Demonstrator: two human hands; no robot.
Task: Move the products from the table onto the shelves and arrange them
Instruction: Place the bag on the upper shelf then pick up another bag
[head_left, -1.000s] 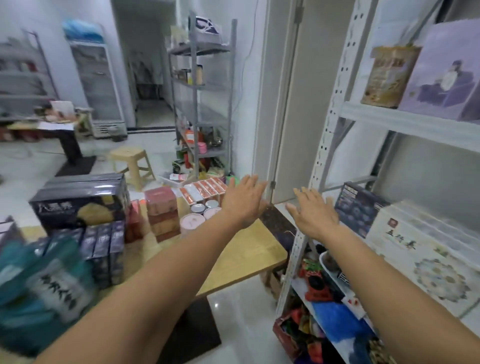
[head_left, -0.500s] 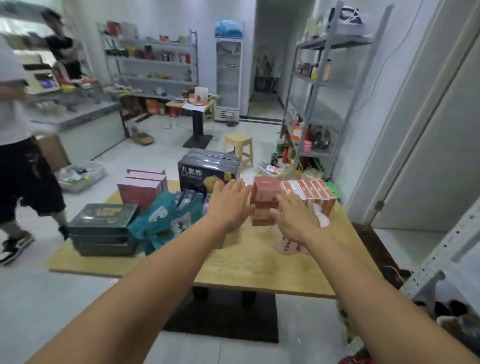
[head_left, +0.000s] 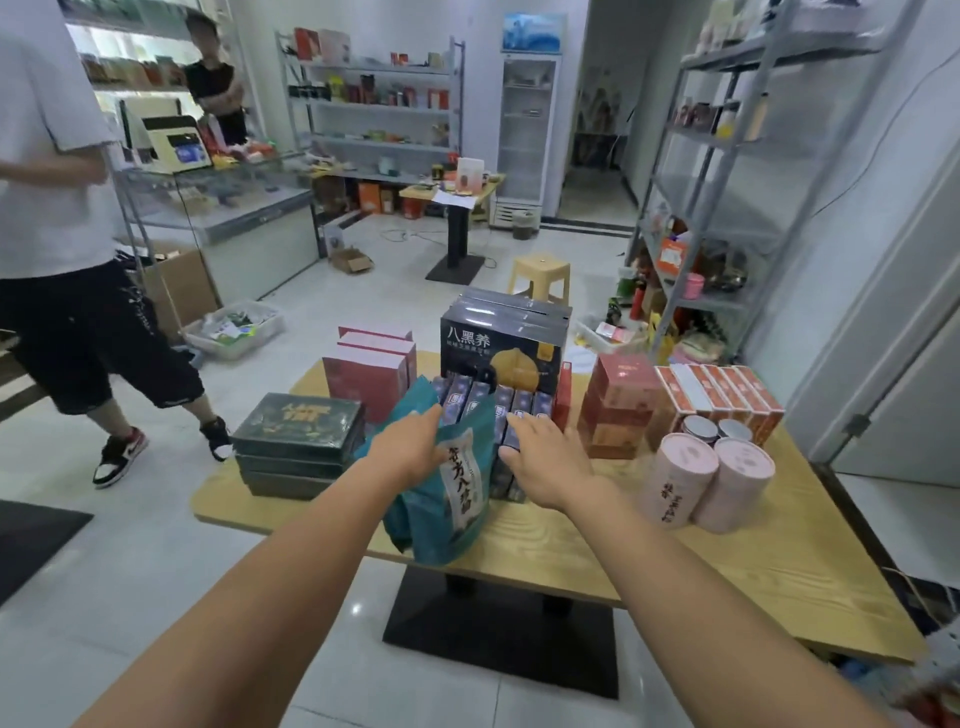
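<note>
Reaching with both hands among the products on the wooden table (head_left: 727, 561).

The left hand (head_left: 410, 449) meets the upper edge of the teal pouch (head_left: 452, 499), which stands at the table's near edge. Its fingertips blur into the foil (pinching or only touching, I cannot tell). The right hand (head_left: 545, 465) lies with fingers slightly spread on the row of dark blue boxes (head_left: 470, 400), just past the left fingertips. The row's lower half is hidden behind pouch and hand.
</note>
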